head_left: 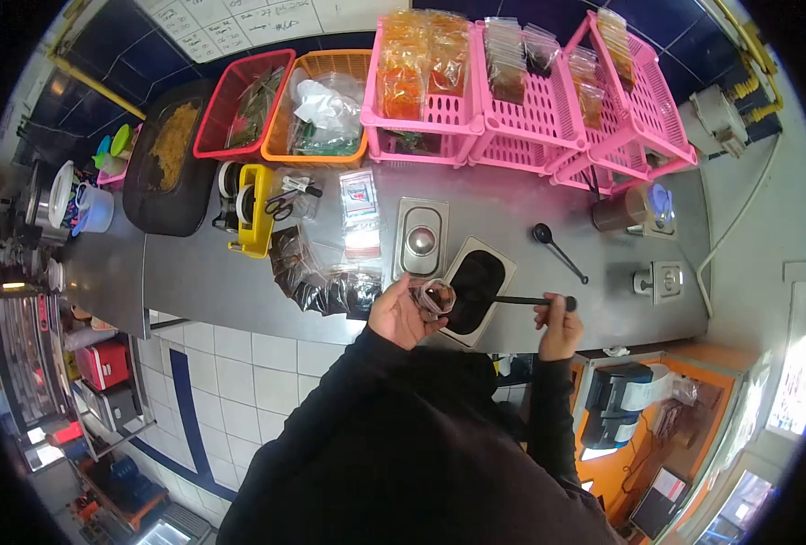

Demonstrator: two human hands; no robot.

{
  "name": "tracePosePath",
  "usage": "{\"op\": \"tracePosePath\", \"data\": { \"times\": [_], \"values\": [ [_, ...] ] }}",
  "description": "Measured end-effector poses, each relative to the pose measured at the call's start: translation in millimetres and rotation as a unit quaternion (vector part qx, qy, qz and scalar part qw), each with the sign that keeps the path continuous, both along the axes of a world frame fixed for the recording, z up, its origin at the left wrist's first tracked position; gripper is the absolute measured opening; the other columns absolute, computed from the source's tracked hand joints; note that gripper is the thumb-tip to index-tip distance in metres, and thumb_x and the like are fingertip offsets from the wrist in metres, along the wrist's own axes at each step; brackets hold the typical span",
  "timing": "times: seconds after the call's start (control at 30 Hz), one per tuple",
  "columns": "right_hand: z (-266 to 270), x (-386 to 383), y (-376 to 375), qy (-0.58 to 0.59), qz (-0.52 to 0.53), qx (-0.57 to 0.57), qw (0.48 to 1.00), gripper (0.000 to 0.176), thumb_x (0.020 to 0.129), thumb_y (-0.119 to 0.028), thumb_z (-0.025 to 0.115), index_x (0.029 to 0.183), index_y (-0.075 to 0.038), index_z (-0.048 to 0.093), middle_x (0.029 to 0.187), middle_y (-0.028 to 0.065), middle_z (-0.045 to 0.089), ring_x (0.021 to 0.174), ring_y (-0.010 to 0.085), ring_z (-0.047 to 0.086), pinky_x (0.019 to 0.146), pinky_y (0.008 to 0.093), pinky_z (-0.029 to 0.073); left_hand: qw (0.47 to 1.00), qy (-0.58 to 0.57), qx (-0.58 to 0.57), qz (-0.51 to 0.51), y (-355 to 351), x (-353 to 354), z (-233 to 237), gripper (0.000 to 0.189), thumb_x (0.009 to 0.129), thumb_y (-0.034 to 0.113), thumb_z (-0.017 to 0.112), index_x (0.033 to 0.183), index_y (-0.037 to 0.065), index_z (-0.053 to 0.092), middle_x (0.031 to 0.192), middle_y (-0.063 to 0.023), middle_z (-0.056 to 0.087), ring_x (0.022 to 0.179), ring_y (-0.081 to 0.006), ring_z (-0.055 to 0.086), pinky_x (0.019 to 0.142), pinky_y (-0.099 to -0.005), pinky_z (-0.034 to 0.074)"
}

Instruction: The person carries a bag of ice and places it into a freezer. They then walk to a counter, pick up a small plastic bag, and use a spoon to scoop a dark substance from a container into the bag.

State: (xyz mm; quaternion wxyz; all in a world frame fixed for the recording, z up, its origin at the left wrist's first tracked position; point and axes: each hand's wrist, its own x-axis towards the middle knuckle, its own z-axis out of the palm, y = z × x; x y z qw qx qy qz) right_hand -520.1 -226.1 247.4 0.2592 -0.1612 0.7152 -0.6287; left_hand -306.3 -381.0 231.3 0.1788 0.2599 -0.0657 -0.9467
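Observation:
My left hand (pixel 394 316) is closed around a small clear plastic bag (pixel 435 296), its mouth open upward and something dark inside. In my right hand (pixel 559 332) is the handle of a black spoon (pixel 519 300). The spoon reaches left over a rectangular metal pan (pixel 494 248) of dark contents (pixel 477 280); its bowl cannot be made out against them. Just behind my left hand lies a metal pan lid (pixel 422 216) with a round knob. Left of that hand, several filled dark bags (pixel 330 289) lie in a curved row on the steel counter.
A black ladle (pixel 555 247) rests on the counter to the right. Behind stand pink racks (pixel 530 127) with packed bags, an orange basket (pixel 316 162) and a red basket (pixel 207 136). A yellow tape dispenser (pixel 257 213), scissors (pixel 280 207) and a pack of zip bags (pixel 360 213) lie left.

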Motion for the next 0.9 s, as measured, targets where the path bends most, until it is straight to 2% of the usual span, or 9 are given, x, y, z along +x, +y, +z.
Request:
{"op": "tracePosePath", "data": {
  "times": [0.03,0.13,0.23,0.3,0.33,0.37,0.5,0.83,0.9],
  "values": [
    [5,6,-4,-0.001,-0.003,-0.001,1.0,0.024,0.089,-0.021,0.055,0.095,0.002,0.057,0.072,0.0108,0.06,0.058,0.0124,0.051,0.054,0.0239,0.041,1.0,0.018,-0.001,-0.004,0,0,0,0.047,0.089,0.048,0.039,0.108,0.007,0.053,0.107,-0.0096,0.058,0.097,-0.0229,0.056,0.081,-0.0369,0.045],
    [37,29,-28,0.438,-0.042,0.16,0.884,0.042,0.068,-0.011,0.073,0.104,0.002,0.055,0.09,0.0142,0.056,0.077,0.022,0.053,0.064,0.0332,0.043,1.0,0.012,-0.022,-0.012,-1,1,2,0.043,0.089,0.044,0.042,0.108,0.007,0.053,0.106,-0.0094,0.058,0.098,-0.0232,0.056,0.083,-0.0377,0.044],
    [44,45,-25,0.487,0.024,0.068,0.871,0.04,0.072,-0.011,0.07,0.108,0.0,0.056,0.084,0.012,0.057,0.073,0.0234,0.053,0.062,0.0333,0.043,1.0,0.017,-0.026,-0.004,3,2,-1,0.038,0.088,0.038,0.045,0.109,0.007,0.053,0.105,-0.0096,0.058,0.099,-0.0233,0.056,0.084,-0.0383,0.044],
    [38,58,-25,0.383,0.118,0.072,0.914,0.028,0.086,-0.012,0.057,0.11,0.002,0.054,0.085,0.0093,0.057,0.065,0.0134,0.052,0.056,0.0255,0.041,1.0,0.024,-0.016,0.01,4,1,5,0.032,0.086,0.029,0.048,0.109,0.007,0.052,0.105,-0.0099,0.058,0.098,-0.0234,0.056,0.085,-0.0382,0.044],
    [40,64,-31,0.119,0.19,0.084,0.971,0.023,0.089,-0.013,0.053,0.106,0.002,0.056,0.086,0.0087,0.059,0.066,0.0146,0.054,0.058,0.0259,0.042,0.999,0.021,-0.025,0.011,4,-1,6,0.031,0.086,0.026,0.049,0.109,0.006,0.052,0.105,-0.0099,0.058,0.098,-0.0232,0.057,0.085,-0.0379,0.045],
    [41,69,-37,-0.153,0.251,0.095,0.951,0.021,0.091,-0.014,0.049,0.103,0.002,0.057,0.086,0.0082,0.062,0.066,0.0158,0.055,0.059,0.0263,0.043,0.999,0.018,-0.035,0.013,4,-1,6,0.029,0.085,0.023,0.05,0.109,0.006,0.052,0.104,-0.0099,0.058,0.097,-0.0229,0.057,0.085,-0.0377,0.045],
    [26,78,-46,-0.412,0.209,-0.049,0.885,0.027,0.093,-0.021,0.048,0.109,0.0,0.054,0.089,0.006,0.061,0.067,0.0138,0.056,0.057,0.0261,0.043,0.99,0.064,-0.125,0.03,8,4,-4,0.026,0.087,0.012,0.047,0.11,0.0,0.047,0.105,-0.0147,0.056,0.097,-0.025,0.057,0.087,-0.0383,0.045],
    [14,81,-58,-0.427,0.272,-0.09,0.858,0.013,0.087,-0.018,0.06,0.089,-0.007,0.055,0.083,0.0037,0.06,0.062,0.0113,0.053,0.054,0.0247,0.041,0.912,-0.066,-0.392,0.098,10,15,0,0.027,0.083,0.004,0.062,0.106,0.001,0.05,0.106,-0.01,0.056,0.097,-0.0169,0.055,0.084,-0.0296,0.043],
    [15,79,-61,-0.384,0.304,-0.056,0.87,0.013,0.086,-0.018,0.062,0.086,-0.007,0.055,0.079,0.0034,0.06,0.056,0.0102,0.051,0.048,0.0224,0.039,0.771,-0.275,-0.573,0.046,4,29,7,0.017,0.081,0.006,0.066,0.095,0.002,0.056,0.1,-0.0071,0.058,0.09,-0.0141,0.056,0.077,-0.0272,0.044]
  ]
}}
